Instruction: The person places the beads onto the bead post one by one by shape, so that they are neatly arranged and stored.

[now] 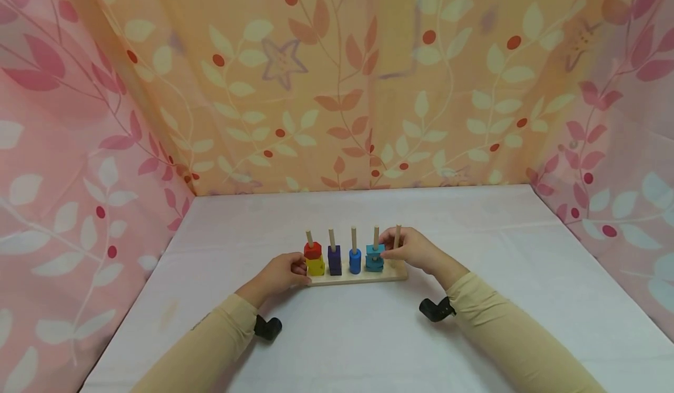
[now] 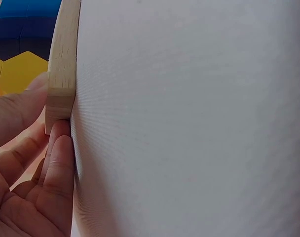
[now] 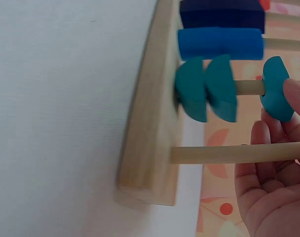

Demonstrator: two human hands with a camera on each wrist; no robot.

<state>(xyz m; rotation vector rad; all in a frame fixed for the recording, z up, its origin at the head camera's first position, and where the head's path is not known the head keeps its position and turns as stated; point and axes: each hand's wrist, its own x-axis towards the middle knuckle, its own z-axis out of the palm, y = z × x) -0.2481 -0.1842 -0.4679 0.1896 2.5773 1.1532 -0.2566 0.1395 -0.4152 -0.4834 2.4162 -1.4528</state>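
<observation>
A wooden peg stacker base (image 1: 344, 281) with several upright pegs lies on the white cloth. My left hand (image 1: 279, 275) grips its left end, the thumb on top and other fingers against the end and underside in the left wrist view. My right hand (image 1: 416, 250) pinches a teal half-round block (image 3: 274, 91) threaded on the fourth peg, apart from and above two more teal half-round blocks (image 3: 209, 89) at the bottom. On the other pegs sit yellow blocks (image 1: 315, 266) under a red block (image 1: 313, 251), dark purple blocks (image 1: 334, 261) and blue cylinders (image 1: 355, 261).
The rightmost peg (image 3: 214, 154) is bare and stands beside my right fingers. White cloth (image 1: 342, 340) covers the table. A patterned orange curtain (image 1: 337, 89) hangs behind, with pink curtains (image 1: 58, 176) at the sides. Black wrist-worn devices (image 1: 437, 310) sit at both sleeves.
</observation>
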